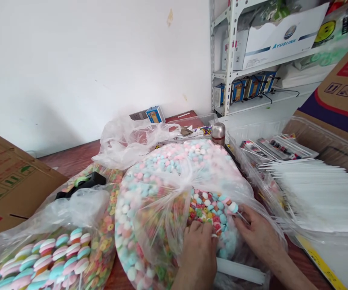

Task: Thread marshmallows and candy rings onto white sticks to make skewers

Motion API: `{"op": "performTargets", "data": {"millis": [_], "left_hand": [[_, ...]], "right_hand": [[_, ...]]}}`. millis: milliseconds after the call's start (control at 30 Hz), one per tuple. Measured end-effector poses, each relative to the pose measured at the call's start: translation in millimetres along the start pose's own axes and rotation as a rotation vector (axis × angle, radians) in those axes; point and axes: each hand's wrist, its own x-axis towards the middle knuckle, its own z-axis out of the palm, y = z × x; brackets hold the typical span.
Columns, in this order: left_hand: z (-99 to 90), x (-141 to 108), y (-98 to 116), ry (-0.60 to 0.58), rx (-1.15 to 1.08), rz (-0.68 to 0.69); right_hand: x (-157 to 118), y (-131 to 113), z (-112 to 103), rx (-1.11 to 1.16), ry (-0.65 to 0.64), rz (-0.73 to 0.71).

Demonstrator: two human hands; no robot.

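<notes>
Before me lies a big clear plastic bag (125,217) of pastel and colored candies, its opening showing loose pieces (206,207). My right hand (257,231) pinches the stick of a candy skewer (230,204) with a few stacked pieces at its tip. My left hand (198,251) rests at the bag's opening, fingers curled, with a short white stick end showing by them; what it grips is mostly hidden. A bundle of white sticks (240,270) lies just right of my left hand. Finished candy skewers (50,257) lie in rows at lower left.
A plastic bin (261,193) at right holds many white sticks (319,189) and small packets. Cardboard boxes (13,181) stand at left and right. A black tape dispenser (83,184), a crumpled bag (125,141) and a metal flask (218,133) sit farther back.
</notes>
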Motion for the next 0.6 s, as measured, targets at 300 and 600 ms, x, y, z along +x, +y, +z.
{"op": "performTargets", "data": {"millis": [300, 600], "left_hand": [[-0.3, -4, 6, -0.026, 0.109, 0.081], [-25.1, 4, 2, 0.04, -1.049, -0.344]], "right_hand": [[1, -4, 0, 0.044, -0.021, 0.015], [-18, -33, 3, 0.43, -0.147, -0.06]]}}
